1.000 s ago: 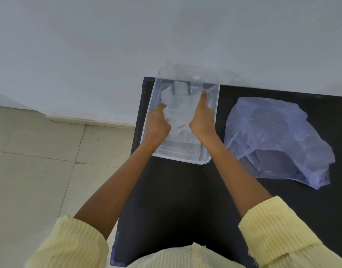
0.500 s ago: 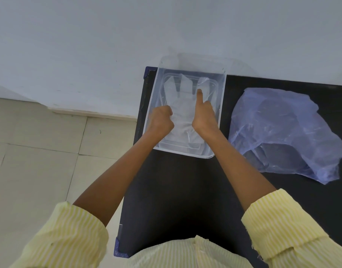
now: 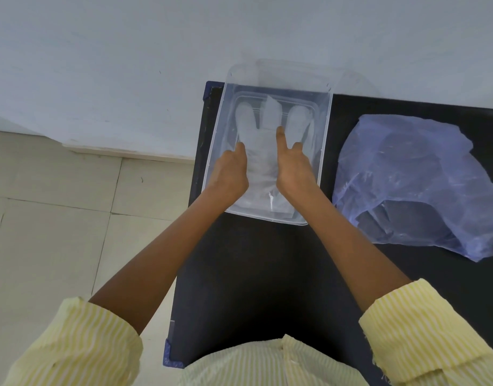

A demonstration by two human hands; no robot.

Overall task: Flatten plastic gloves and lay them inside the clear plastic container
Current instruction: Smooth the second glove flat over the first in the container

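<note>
A clear plastic container [image 3: 216, 135] stands at the far left end of the black table [image 3: 253, 274], against the wall. Inside it lies a translucent plastic glove [image 3: 260, 160], spread nearly flat with its fingers pointing away from me. My left hand [image 3: 230, 174] is curled at the glove's left edge, thumb on top, and seems to pinch that edge. My right hand [image 3: 292, 165] presses the glove's middle with a straight index finger, its other fingers curled. Both hands hide the glove's sides.
A crumpled blue plastic bag [image 3: 406, 185] lies on the table right of the container. The table's left edge [image 3: 184, 246] drops to a tiled floor [image 3: 58, 218]. A white wall [image 3: 156, 51] rises just behind the container.
The glove was bunched between my hands and now lies spread out flat, its fingers showing. My right index finger has slid back toward me along it.
</note>
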